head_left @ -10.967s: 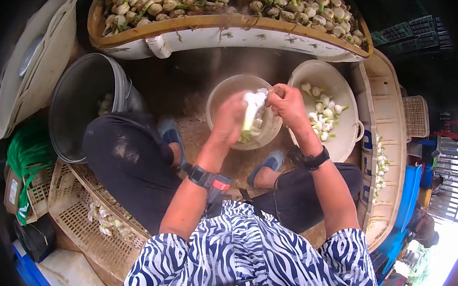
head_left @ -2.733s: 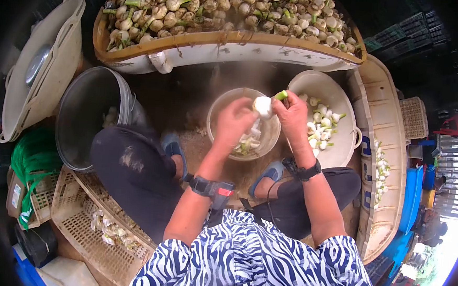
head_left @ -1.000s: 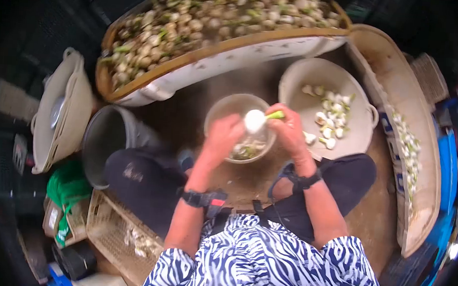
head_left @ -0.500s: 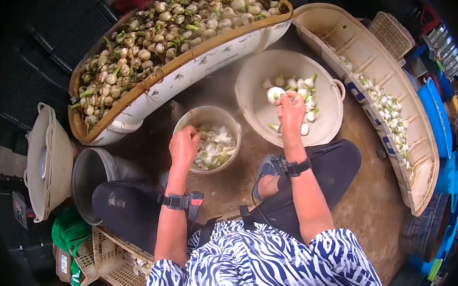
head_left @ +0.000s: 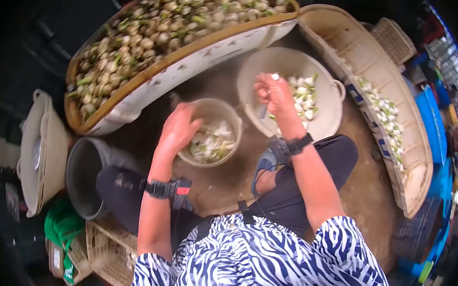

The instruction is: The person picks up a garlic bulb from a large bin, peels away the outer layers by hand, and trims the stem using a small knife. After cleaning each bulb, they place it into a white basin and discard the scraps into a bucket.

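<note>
My left hand (head_left: 180,124) is over the left rim of a small pale bucket (head_left: 235,149), thumb apart from the fingers, with no object visible in it. Inside the bucket lie peelings and trimmings (head_left: 213,142). Above the large pale basin (head_left: 251,122), my right hand (head_left: 276,97) is closed, with a small knife's greyish blade (head_left: 263,112) showing below the fingers. A bit of white shows at the hand's far side, too blurred to name. Peeled white bulbs with green stems (head_left: 302,97) lie in the basin, to the right of that hand.
A long white tub (head_left: 192,62) heaped with unpeeled bulbs (head_left: 140,43) stands at the back left. On the right is a long pale trough (head_left: 371,52) holding white bulbs (head_left: 383,113). A grey bucket (head_left: 80,176) and a plastic crate (head_left: 109,251) stand at the left.
My left hand has moved up and its thumb has spread. The right hand has shifted left and away, and the large white bulb by its fingers no longer shows. The view has tilted slightly.
</note>
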`<action>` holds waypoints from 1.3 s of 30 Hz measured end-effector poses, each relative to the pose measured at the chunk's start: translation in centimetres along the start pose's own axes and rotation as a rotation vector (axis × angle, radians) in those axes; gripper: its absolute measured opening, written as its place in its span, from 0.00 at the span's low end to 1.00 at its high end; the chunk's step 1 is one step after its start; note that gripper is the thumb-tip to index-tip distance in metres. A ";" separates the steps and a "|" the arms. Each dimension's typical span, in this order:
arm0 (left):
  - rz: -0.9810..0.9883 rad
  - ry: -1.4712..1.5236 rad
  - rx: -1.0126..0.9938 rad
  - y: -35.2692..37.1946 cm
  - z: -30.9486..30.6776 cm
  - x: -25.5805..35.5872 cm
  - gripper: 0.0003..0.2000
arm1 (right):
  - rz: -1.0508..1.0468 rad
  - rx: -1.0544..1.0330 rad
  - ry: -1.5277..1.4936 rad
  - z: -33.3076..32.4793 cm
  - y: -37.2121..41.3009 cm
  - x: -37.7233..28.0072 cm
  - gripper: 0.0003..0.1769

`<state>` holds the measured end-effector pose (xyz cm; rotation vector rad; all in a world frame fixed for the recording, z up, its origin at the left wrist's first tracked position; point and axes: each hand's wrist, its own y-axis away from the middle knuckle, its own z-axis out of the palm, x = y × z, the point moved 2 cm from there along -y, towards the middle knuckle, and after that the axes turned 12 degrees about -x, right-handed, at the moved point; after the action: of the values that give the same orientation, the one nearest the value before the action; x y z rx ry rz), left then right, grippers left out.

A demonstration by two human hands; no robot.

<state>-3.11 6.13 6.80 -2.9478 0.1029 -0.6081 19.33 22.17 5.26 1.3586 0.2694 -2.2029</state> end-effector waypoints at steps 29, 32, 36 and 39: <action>-0.189 0.270 -0.098 -1.8 7.5 -1.3 0.06 | -0.007 0.933 -0.391 -20.7 9.8 14.8 0.11; -0.195 0.178 -0.148 -2.0 8.5 0.0 0.09 | 0.026 0.888 -0.251 -18.3 9.8 12.9 0.08; -0.104 0.186 -0.487 -1.6 6.5 2.1 0.09 | 0.099 0.580 -0.316 -22.7 10.8 19.9 0.12; -0.148 0.075 -0.357 -2.2 4.8 2.6 0.09 | 0.175 0.191 1.485 -11.7 13.6 15.2 0.18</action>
<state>1.25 8.58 3.72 -3.2990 -0.0013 -0.7964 30.22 10.74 -12.10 2.7263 0.4080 -0.6999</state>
